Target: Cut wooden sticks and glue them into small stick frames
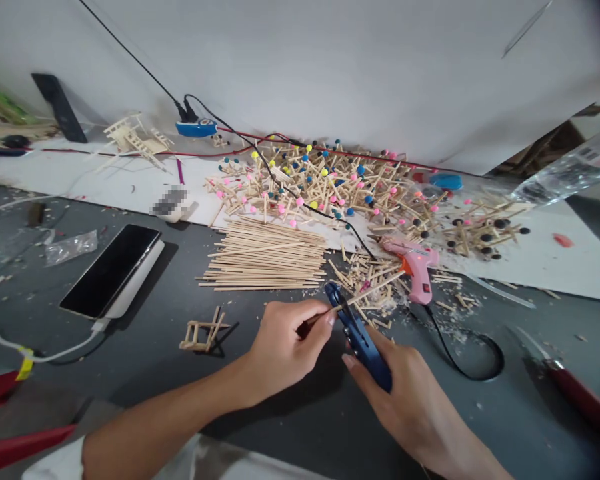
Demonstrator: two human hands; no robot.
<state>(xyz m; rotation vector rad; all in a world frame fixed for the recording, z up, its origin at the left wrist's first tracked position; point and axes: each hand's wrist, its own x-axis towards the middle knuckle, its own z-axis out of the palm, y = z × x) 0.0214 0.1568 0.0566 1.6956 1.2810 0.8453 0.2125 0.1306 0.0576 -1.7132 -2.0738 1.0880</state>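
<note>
My left hand [287, 343] pinches a thin wooden stick [380, 285] between thumb and fingers, near the middle of the desk. The stick runs on toward the upper right, across the head of a blue hand cutter [367, 353]. My right hand [413, 393] is wrapped around the cutter's handles, and the cutter's head is at the stick just beyond my left fingertips. Whether the blades touch the stick, I cannot tell. To the left of my left hand stands a small frame of glued sticks [196, 347]. Beyond both hands lies a stack of long wooden sticks [267, 257].
Short stick offcuts [353, 270] lie beside a pink glue gun [419, 267] with a black cord. Behind spreads a heap of stick pieces with coloured balls [325, 173]. A phone [113, 270] rests at left on a white block. A red-handled knife [580, 393] lies at right.
</note>
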